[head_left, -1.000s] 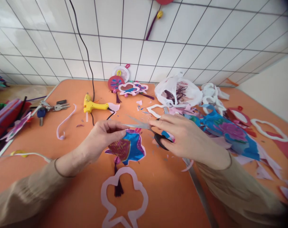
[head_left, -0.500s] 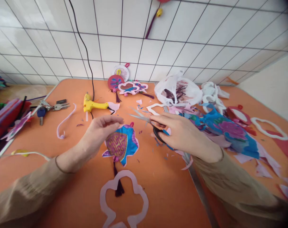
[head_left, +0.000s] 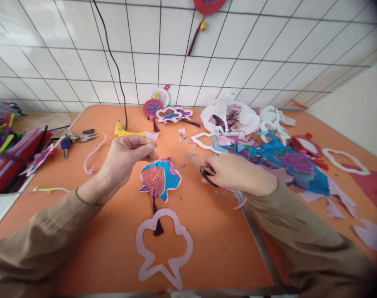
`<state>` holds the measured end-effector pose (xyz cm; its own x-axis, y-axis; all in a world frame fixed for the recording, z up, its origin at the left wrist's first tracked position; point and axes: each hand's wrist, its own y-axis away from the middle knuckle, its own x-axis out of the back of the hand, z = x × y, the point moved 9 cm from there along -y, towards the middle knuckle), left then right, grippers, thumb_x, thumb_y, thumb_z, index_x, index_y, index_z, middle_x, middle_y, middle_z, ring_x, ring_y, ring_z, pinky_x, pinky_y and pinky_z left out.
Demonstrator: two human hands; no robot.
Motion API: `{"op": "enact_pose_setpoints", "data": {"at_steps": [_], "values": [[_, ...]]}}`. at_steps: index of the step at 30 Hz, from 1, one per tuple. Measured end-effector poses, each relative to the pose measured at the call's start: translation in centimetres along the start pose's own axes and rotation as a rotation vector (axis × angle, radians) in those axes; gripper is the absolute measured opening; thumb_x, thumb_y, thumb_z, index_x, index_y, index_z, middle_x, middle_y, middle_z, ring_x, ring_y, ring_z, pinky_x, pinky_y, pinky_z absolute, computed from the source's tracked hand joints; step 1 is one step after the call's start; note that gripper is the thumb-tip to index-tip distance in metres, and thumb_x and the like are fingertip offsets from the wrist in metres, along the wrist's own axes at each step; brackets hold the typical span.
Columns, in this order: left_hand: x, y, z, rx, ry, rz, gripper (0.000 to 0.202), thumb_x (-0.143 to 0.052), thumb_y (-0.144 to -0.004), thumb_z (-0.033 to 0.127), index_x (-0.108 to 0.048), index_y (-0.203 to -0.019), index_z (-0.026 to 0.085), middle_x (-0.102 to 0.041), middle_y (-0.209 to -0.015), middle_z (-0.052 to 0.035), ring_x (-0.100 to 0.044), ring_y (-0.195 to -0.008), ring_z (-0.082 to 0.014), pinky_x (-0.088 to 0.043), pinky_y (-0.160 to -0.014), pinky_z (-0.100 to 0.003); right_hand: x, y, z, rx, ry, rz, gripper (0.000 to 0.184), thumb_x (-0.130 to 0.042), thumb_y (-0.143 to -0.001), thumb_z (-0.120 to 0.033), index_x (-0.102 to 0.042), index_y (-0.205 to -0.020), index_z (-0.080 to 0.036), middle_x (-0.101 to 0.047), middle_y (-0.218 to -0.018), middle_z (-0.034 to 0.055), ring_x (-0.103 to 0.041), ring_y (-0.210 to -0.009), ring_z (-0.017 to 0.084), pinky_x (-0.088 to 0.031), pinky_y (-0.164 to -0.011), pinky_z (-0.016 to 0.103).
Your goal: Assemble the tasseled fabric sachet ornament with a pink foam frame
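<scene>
An orange table [head_left: 219,244] bears a tasselled ornament [head_left: 155,180], pink cut-out frame [head_left: 140,240], glue gun [head_left: 130,133] and white bag [head_left: 213,117].

The right grip [head_left: 238,170] holds black-handled scissors [head_left: 210,180]; the left grip [head_left: 126,156], pinched together, hovers near a blue ornament [head_left: 161,178] on the worktop [head_left: 222,244], its 1 tassel [head_left: 158,229] ending inside a pink paper outline [head_left: 188,244].

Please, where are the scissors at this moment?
In the head view, the scissors are right of centre, in the right hand, right of the tasselled ornament.
</scene>
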<state>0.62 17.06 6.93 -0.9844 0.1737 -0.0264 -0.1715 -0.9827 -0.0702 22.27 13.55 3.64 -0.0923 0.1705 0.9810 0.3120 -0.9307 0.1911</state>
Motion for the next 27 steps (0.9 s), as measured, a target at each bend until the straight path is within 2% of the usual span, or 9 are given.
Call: {"op": "enact_pose_setpoints", "data": {"at_steps": [2, 5, 10, 14, 21, 24, 27], "values": [[-0.3, 0.3, 0.8, -0.034, -0.031, -0.006, 0.01, -0.073, -0.068, 0.022, -0.068, -0.066, 0.013, -0.069, -0.059, -0.0042, -0.064, -0.055, -0.0148, -0.056, -0.06, -0.029, -0.7, 0.0, -0.2, 0.014, 0.022, -0.031, 0.058, -0.058, -0.08, -0.032, -0.047, -0.137, -0.026, -0.071, -0.082, 0.0058, -0.064, -0.067, 0.022, -0.024, -0.05, 0.027], [-0.7, 0.9, 1.9, -0.083, -0.09, -0.018, 0.007, -0.074, -0.068, 0.021, -0.07, -0.065, 0.015, -0.07, -0.06, -0.0041, -0.066, -0.056, -0.0167, -0.058, -0.06, -0.03, -1.6, 0.0, -0.4, 0.042, 0.02, -0.029, 0.07, -0.065, -0.075, -0.034, -0.041, -0.141, -0.027, -0.072, -0.086, 0.0052, -0.065, -0.072, 0.023, -0.022, -0.049, 0.027], [-1.6, 2.1, 3.1, -0.161, -0.138, -0.077, 0.006, -0.077, -0.066, 0.016, -0.072, -0.062, 0.019, -0.072, -0.062, -0.001, -0.069, -0.059, -0.0176, -0.059, -0.058, -0.029, -2.4, -0.1, -0.2, 0.042, 0.018, -0.003, 0.075, -0.067, -0.07, -0.033, -0.04, -0.14, -0.025, -0.072, -0.096, 0.0079, -0.065, -0.077, 0.024, -0.025, -0.05, 0.026], [-3.1, 3.6, 3.8, -0.201, -0.163, -0.152, 0.007, -0.079, -0.067, 0.018, -0.073, -0.064, 0.02, -0.074, -0.065, -0.0012, -0.069, -0.059, -0.0165, -0.057, -0.056, -0.027, -2.7, -0.1, -0.2, 0.054, 0.039, -0.026, 0.076, -0.064, -0.067, -0.027, -0.039, -0.139, -0.023, -0.071, -0.096, 0.0078, -0.065, -0.075, 0.024, -0.025, -0.05, 0.026], [-4.4, 5.9, 6.3, -0.276, -0.277, -0.069, 0.012, -0.08, -0.068, 0.027, -0.072, -0.064, 0.02, -0.073, -0.065, -0.0014, -0.069, -0.058, -0.0176, -0.057, -0.058, -0.03, -2.1, 0.7, -1.1, 0.105, 0.055, -0.051, 0.063, -0.069, -0.065, -0.028, -0.049, -0.125, -0.022, -0.07, -0.094, 0.0065, -0.065, -0.078, 0.023, -0.025, -0.05, 0.025], [-4.9, 6.8, 7.6, -0.36, -0.312, -0.059, 0.011, -0.082, -0.067, 0.03, -0.073, -0.062, 0.025, -0.074, -0.066, -0.0007, -0.071, -0.063, -0.021, -0.059, -0.061, -0.033, -1.3, 1.1, -1.4, 0.065, 0.087, -0.018, 0.05, -0.067, -0.073, -0.03, -0.053, -0.12, -0.021, -0.07, -0.094, 0.0072, -0.065, -0.08, 0.024, -0.028, -0.051, 0.026], [-5.6, 7.1, 8.2, -0.412, -0.317, -0.066, 0.012, -0.08, -0.067, 0.025, -0.071, -0.06, 0.027, -0.076, -0.071, 0.0001, -0.073, -0.077, -0.0237, -0.061, -0.07, -0.036, -0.4, 1.4, -1.9, 0.038, 0.117, 0.044, 0.035, -0.062, -0.082, -0.032, -0.057, -0.114, -0.019, -0.069, -0.097, 0.0095, -0.066, -0.084, 0.025, -0.031, -0.054, 0.027]]}}
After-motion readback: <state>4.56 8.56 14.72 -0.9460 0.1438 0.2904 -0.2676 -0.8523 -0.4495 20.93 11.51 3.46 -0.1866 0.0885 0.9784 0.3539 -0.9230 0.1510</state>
